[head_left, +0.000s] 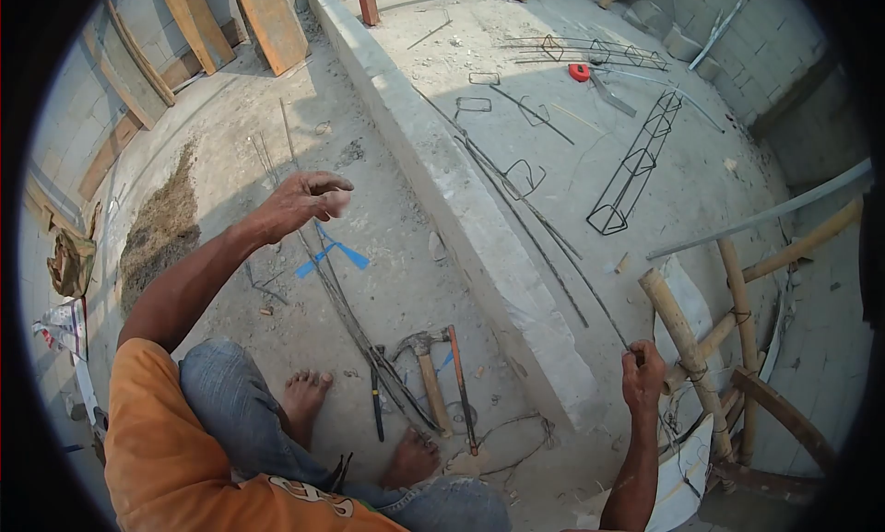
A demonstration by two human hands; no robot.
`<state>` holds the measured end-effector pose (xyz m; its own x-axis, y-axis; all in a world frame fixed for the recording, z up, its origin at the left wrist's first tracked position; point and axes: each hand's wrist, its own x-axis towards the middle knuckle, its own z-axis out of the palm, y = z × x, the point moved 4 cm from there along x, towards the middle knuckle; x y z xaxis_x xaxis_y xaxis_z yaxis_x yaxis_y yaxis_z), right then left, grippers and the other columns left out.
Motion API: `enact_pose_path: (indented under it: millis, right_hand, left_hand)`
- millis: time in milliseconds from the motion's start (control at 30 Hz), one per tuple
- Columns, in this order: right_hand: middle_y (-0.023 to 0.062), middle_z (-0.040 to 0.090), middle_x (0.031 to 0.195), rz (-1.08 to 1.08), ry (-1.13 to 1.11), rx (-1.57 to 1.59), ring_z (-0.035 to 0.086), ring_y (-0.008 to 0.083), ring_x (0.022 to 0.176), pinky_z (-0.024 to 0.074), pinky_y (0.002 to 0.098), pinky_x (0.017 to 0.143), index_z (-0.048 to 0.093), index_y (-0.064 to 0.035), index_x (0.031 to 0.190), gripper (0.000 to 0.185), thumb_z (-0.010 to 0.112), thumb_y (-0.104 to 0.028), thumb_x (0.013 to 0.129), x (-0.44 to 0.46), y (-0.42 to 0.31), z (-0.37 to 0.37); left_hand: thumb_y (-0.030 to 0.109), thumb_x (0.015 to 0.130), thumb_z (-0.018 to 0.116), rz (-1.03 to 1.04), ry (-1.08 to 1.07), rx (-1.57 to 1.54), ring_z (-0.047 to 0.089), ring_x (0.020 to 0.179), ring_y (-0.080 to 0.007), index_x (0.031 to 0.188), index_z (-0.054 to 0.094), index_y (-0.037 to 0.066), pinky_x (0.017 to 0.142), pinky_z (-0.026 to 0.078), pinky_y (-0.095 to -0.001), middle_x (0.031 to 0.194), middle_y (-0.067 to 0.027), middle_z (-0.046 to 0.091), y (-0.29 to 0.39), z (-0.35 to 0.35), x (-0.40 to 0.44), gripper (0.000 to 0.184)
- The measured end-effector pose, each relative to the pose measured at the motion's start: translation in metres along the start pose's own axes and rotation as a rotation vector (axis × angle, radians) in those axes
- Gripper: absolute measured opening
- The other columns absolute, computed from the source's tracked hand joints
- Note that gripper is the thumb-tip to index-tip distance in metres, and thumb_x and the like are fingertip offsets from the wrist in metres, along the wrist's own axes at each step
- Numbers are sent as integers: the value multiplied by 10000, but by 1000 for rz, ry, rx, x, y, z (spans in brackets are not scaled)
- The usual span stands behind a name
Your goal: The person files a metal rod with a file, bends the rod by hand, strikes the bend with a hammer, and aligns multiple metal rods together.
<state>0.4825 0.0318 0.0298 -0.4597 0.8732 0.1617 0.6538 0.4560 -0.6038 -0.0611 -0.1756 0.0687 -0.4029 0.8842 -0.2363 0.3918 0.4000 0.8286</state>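
My right hand (643,373) is closed around the near end of a thin steel rod (597,300). The rod slants away over the low concrete wall's far side, among other bars on the floor. My left hand (304,203) is raised with fingers loosely curved and apart, nothing visible in it; its fingertips are slightly blurred. Beneath it lies a bundle of thin rods (343,303) with a blue strip (339,250) across it. Near my feet are a claw hammer (430,380), a slim orange-and-black tool (463,384) and a yellow-and-black handled tool (377,407).
A low concrete wall (461,205) divides the floor. Beyond it lie a rebar cage (638,163), wire stirrups (474,104) and a red-handled saw (608,93). Bamboo poles (687,334) stand at right. Wooden boards (269,25) lean at upper left, near a sand pile (161,223).
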Motion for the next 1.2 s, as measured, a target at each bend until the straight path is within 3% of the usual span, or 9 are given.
enact_pose_path:
  millis: [200, 300, 400, 533, 600, 767, 833, 1033, 1200]
  right_hand:
    - [101, 556, 750, 74, 161, 35, 536, 171, 609, 444, 289, 575, 560, 20, 858, 108, 627, 49, 779, -71, -5, -35]
    - [17, 486, 739, -27, 285, -1, 437, 81, 622, 383, 236, 573, 519, -5, 828, 134, 635, 51, 788, -89, -18, -52]
    - [89, 510, 740, -18, 327, -33, 492, 164, 603, 427, 293, 555, 506, 3, 826, 152, 632, 65, 768, -108, -13, -64]
    - [77, 473, 756, -39, 451, 87, 459, 165, 605, 400, 289, 541, 486, -10, 849, 194, 630, 83, 758, -123, -24, -59]
    - [46, 457, 777, -5, 463, 105, 436, 123, 628, 382, 255, 562, 478, -19, 847, 186, 622, 79, 781, -128, -19, -52]
    - [79, 467, 784, -69, 512, 76, 450, 170, 624, 377, 293, 523, 488, -6, 841, 190, 625, 89, 750, -134, -19, -30]
    - [30, 434, 820, 9, 478, 184, 433, 88, 683, 382, 218, 601, 479, -16, 855, 178, 618, 80, 799, -132, -14, -16]
    - [60, 470, 821, -16, 576, 149, 456, 130, 666, 393, 258, 572, 492, -3, 845, 171, 626, 79, 779, -129, -16, -19]
    - [79, 492, 796, 13, 599, 108, 459, 156, 641, 392, 286, 540, 499, 7, 834, 163, 634, 72, 771, -130, -1, -25]
  left_hand:
    - [423, 918, 605, -62, -171, -425, 647, 862, -185, 1339, 424, -61, 723, 572, -288, 962, -143, 616, 72, 72, 54, 667]
    - [404, 921, 606, -119, -172, -483, 645, 911, -228, 1338, 405, -76, 739, 582, -310, 1027, -194, 594, 98, 107, 81, 667]
    - [379, 939, 582, -165, -122, -673, 638, 960, -274, 1317, 405, -84, 770, 585, -346, 1098, -249, 568, 114, 142, 107, 623]
    - [353, 960, 537, -64, -196, -980, 637, 986, -342, 1312, 367, -158, 774, 593, -398, 1138, -313, 547, 137, 184, 103, 643]
    - [278, 987, 477, 15, -273, -1177, 642, 956, -309, 1320, 371, -83, 811, 581, -407, 1102, -275, 591, 143, 191, 98, 503]
    - [168, 965, 449, 124, -322, -1192, 653, 931, -293, 1347, 337, -79, 756, 590, -393, 1130, -246, 605, 146, 194, 68, 469]
    - [139, 951, 447, 149, -319, -1168, 656, 926, -285, 1363, 321, -80, 738, 592, -384, 1158, -240, 601, 149, 192, 58, 483]
    - [74, 909, 453, 268, -41, -961, 663, 998, -299, 1391, 297, -104, 565, 564, -282, 1188, -248, 588, 139, 137, 52, 537]
    - [7, 885, 439, 216, 178, -1014, 560, 636, -115, 1251, 423, -62, 368, 371, -199, 1070, -221, 627, 134, 100, 60, 373]
